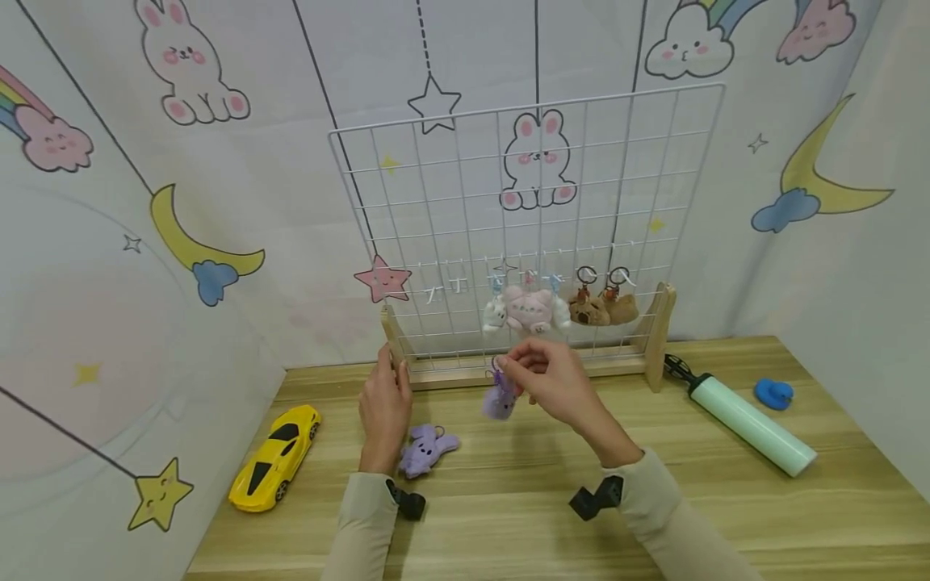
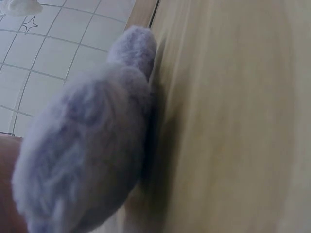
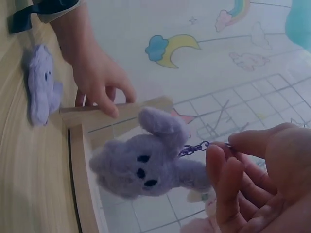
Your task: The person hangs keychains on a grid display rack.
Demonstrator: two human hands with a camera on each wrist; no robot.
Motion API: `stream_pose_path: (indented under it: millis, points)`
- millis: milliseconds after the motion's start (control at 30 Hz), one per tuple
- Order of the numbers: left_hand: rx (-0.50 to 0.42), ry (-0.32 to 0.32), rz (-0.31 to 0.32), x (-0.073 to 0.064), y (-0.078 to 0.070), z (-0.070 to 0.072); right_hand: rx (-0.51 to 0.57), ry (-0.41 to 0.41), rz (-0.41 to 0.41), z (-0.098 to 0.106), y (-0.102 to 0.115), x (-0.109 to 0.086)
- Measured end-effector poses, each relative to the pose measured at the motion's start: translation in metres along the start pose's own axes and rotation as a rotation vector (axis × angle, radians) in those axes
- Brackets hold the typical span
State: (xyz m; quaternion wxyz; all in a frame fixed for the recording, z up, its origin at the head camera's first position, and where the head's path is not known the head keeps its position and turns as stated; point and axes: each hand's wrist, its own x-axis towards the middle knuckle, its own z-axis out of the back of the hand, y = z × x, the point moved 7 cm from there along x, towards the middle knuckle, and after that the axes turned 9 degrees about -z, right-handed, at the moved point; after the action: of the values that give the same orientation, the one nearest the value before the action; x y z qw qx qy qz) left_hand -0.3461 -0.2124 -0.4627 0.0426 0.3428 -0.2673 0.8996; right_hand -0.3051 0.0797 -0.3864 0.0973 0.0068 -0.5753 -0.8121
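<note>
My right hand (image 1: 555, 383) pinches the ring and chain of a purple plush keychain (image 1: 500, 399), which hangs in front of the wire rack (image 1: 465, 234). In the right wrist view the plush (image 3: 141, 167) shows long ears and dark eyes, with its chain (image 3: 194, 148) running to the fingertips. My left hand (image 1: 385, 407) grips the left end of the rack's wooden stand (image 1: 392, 331). A second purple plush keychain (image 1: 425, 450) lies on the table beside the left wrist; it fills much of the left wrist view as a fuzzy body (image 2: 87, 145).
White and pink plush keychains (image 1: 529, 308) and brown ones (image 1: 603, 309) hang from hooks on the rack. To the left is a yellow toy car (image 1: 278, 460). A mint-green pump (image 1: 751, 424) and a blue object (image 1: 774, 394) lie on the right of the table.
</note>
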Motion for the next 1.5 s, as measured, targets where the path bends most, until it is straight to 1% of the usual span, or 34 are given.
stream_pose_path:
  millis: [200, 300, 433, 533, 733, 1000, 1167, 1500]
  points:
    - [-0.001, -0.007, -0.008, 0.000, -0.001, 0.001, 0.088, -0.053, 0.049, -0.001, 0.020, -0.002]
    - [-0.002, -0.012, -0.008, 0.000, -0.002, 0.001, 0.106, -0.078, 0.082, -0.002, 0.033, 0.001]
    - [-0.004, -0.010, 0.000, 0.000, -0.002, 0.002, 0.139, -0.113, 0.115, -0.003, 0.047, 0.011]
    - [-0.003, -0.006, 0.004, 0.000, -0.002, 0.002, 0.185, -0.132, 0.131, -0.003, 0.056, 0.019]
    - [-0.005, 0.003, 0.013, 0.001, -0.001, 0.002, 0.257, -0.129, 0.152, -0.010, 0.067, 0.033]
    - [0.004, 0.002, 0.012, 0.001, 0.002, 0.001, 0.317, -0.088, 0.145, -0.026, 0.068, 0.043]
    - [0.001, -0.001, 0.006, 0.001, 0.001, 0.000, 0.326, -0.083, 0.129, -0.029, 0.063, 0.047]
    - [0.002, -0.010, -0.004, 0.000, 0.002, -0.001, 0.378, -0.086, 0.054, -0.033, 0.051, 0.055]
